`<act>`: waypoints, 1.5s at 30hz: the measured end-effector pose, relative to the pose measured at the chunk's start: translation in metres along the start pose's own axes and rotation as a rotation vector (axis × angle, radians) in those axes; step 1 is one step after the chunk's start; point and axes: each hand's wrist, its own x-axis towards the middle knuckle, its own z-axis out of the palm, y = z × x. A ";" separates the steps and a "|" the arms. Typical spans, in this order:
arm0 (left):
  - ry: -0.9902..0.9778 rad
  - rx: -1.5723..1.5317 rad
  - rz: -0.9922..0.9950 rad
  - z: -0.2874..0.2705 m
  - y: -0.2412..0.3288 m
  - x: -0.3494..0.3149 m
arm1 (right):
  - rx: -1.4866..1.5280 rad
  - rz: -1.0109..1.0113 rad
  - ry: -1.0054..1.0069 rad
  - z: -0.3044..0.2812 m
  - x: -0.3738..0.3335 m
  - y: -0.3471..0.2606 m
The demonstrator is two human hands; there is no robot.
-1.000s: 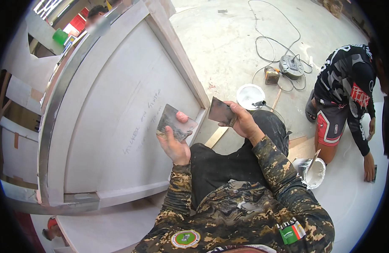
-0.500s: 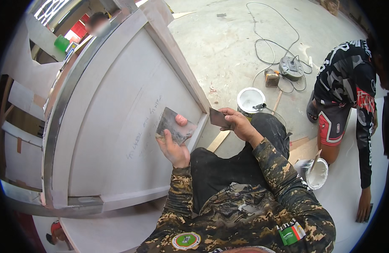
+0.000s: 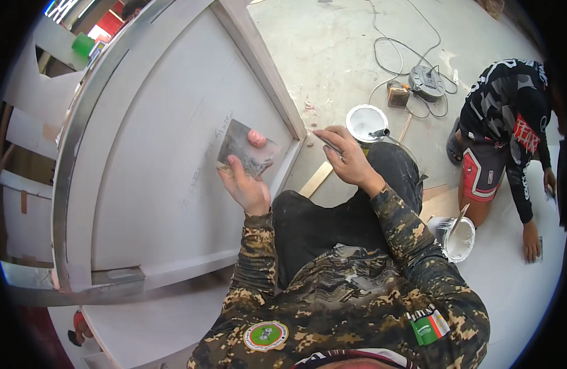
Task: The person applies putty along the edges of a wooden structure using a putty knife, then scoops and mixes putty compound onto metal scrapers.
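Observation:
My left hand grips a square grey metal plate by its lower edge, thumb on top. On the plate sits a lump of pink putty, with a thin pinkish smear beside it. In my right hand is a flat metal scraper, turned nearly edge-on and partly covered by the fingers. The scraper is held apart from the plate, near the edge of a large white framed panel on the left. Faint handwriting marks the panel's face.
A white bucket stands beyond my knee, near a sander and a cable reel with loose cord. At right, a smaller putty bucket holds a stick. A co-worker bends over a white sheet.
My right hand has turned the scraper from face-on to nearly edge-on. The plate in my left hand sits slightly higher in view. The co-worker's reaching hand has moved up the white sheet.

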 end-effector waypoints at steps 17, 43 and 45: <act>-0.016 0.073 0.144 0.019 0.004 0.000 | -0.564 -0.504 0.018 0.025 0.030 -0.079; -0.077 0.350 -0.146 -0.055 -0.123 0.047 | 0.415 0.390 0.480 0.134 0.154 0.321; -0.097 0.350 -0.176 -0.056 -0.132 0.052 | 0.427 0.414 0.510 0.142 0.164 0.332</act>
